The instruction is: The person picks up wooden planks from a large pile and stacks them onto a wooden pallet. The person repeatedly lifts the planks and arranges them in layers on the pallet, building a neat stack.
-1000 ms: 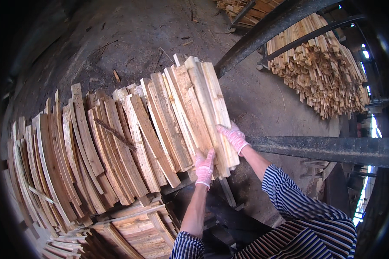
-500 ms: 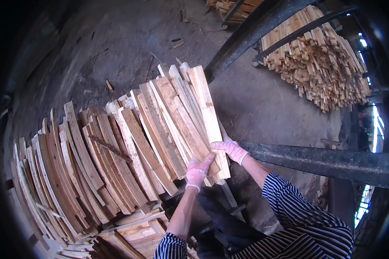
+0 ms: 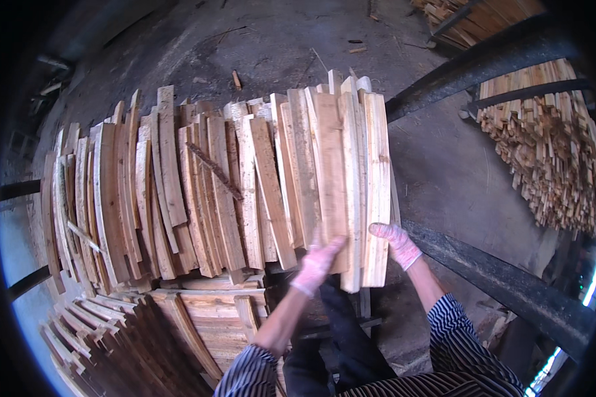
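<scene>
Wooden slats lie side by side in a long row before me. My left hand (image 3: 319,263), in a thin pinkish-white glove, grips the near end of a brown slat (image 3: 331,172), its thumb lying across the top. That slat is blurred by motion. At the right end of the row, my right hand (image 3: 396,243), gloved alike, rests against the edge of a pale slat (image 3: 377,178). Its thumb is stretched over that edge, and the other fingers are partly hidden.
Dark metal beams (image 3: 503,291) run past on the right. A large slat stack (image 3: 543,145) stands beyond them, and more wood (image 3: 483,20) lies at the far right. Below the row are another slat pile (image 3: 106,331) and a boarded wooden surface (image 3: 205,304). Scraps (image 3: 237,79) litter the floor.
The view has turned, so the row now appears more upright. My hands have moved apart; the right has shifted to the outer edge of the end slat, while the left stays on a slat.
</scene>
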`<state>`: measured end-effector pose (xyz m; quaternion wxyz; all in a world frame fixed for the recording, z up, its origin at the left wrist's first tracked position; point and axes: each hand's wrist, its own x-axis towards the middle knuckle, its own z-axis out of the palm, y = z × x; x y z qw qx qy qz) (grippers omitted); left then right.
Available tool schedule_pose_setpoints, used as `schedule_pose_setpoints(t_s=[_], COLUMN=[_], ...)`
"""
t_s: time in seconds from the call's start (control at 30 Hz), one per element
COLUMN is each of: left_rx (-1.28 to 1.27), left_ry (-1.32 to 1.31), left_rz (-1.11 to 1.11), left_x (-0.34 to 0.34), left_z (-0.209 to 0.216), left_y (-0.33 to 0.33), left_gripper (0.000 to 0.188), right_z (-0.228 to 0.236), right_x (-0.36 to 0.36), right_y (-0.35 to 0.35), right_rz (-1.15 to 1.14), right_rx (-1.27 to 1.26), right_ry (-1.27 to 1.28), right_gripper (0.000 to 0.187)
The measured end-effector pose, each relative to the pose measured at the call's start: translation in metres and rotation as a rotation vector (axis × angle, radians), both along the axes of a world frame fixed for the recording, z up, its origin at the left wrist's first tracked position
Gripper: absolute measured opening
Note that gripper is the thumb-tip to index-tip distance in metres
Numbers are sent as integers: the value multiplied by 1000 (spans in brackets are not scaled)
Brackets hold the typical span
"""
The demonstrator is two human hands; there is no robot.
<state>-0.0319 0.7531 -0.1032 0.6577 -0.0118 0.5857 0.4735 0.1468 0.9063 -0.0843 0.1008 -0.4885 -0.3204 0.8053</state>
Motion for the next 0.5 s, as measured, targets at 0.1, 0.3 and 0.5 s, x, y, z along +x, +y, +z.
schedule_pose_setpoints(t_s=[0.1,0.3,0.5], left_rx=[91,190,193], left_ry=[-133,-169,-289], left_rz=[47,-107,6], left_x=[-64,-98,4], left_z=[37,28,80], left_y=[-14,12,-59], left_gripper=[80,62,89], right_z=[-17,-50,71], right_x=[-20,-61,12], right_y=[-18,-46,-56], right_rz=[123,-133,217], right_rx=[-131,-109,-142], right_ry=[26,51,-118], right_gripper=[90,102,53])
